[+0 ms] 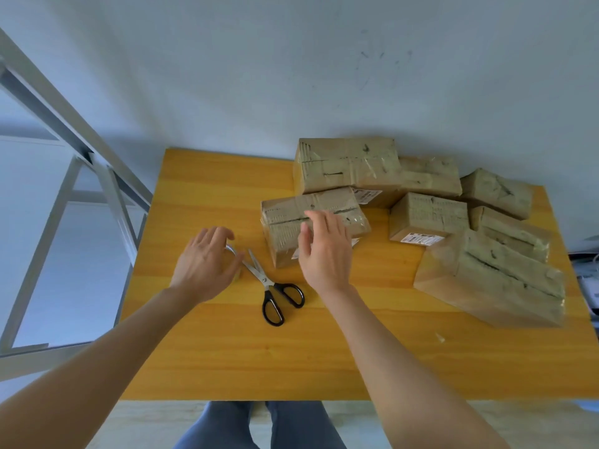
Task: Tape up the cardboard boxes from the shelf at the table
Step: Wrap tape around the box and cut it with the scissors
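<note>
Judging by the layout, one cardboard box (285,218) is being readied for taping; it lies on the table (207,351) under the right hand (324,254), whose fingers are spread and loose, contact not discernible; the left hand (205,264) is cupped over the tape roll (230,250), though a firm grasp cannot be told; next, a tape end must be found and drawn along the seam; scissors (275,286) lie between the hands; other boxes (428,218) are piled close on the right, limiting room for turning.
</note>
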The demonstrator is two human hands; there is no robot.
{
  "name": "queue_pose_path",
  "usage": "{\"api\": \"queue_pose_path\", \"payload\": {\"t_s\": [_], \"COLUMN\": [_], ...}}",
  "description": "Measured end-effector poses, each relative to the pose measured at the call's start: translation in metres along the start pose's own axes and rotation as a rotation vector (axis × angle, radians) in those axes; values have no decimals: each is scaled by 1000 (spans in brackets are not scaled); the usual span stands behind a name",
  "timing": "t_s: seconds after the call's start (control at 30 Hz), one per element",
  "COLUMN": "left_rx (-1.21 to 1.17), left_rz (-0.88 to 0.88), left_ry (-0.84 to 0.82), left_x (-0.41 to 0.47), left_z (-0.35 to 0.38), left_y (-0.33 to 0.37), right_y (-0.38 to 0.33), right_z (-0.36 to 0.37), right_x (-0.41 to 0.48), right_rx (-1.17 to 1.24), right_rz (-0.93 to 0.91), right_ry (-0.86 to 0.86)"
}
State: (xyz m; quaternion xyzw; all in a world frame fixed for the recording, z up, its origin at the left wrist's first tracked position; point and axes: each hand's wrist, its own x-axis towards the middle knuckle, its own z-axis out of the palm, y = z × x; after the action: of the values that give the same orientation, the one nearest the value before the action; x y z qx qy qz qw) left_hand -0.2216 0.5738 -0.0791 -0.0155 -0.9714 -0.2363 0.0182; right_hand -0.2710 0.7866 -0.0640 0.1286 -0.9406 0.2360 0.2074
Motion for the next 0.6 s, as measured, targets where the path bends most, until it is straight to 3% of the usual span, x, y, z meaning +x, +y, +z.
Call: {"api": "queue_pose_path", "payload": {"t_s": [0.07, 0.17, 0.33, 0.6], "left_rx": [22, 57, 169, 373], "left_rz": [71, 112, 34, 250], "left_ry": [162, 60, -130, -166], "left_x": [12, 32, 49, 62], "left_z": [-1, 13, 40, 38], "left_y": [28, 71, 91, 65], "right_y": [12, 25, 38, 46], "right_z": [0, -1, 2, -2], "right_x": [9, 16, 10, 13], "right_rx": [-80, -138, -162, -256], "right_rz": [-29, -39, -53, -190], "right_ry": [-168, -360, -427, -591]}}
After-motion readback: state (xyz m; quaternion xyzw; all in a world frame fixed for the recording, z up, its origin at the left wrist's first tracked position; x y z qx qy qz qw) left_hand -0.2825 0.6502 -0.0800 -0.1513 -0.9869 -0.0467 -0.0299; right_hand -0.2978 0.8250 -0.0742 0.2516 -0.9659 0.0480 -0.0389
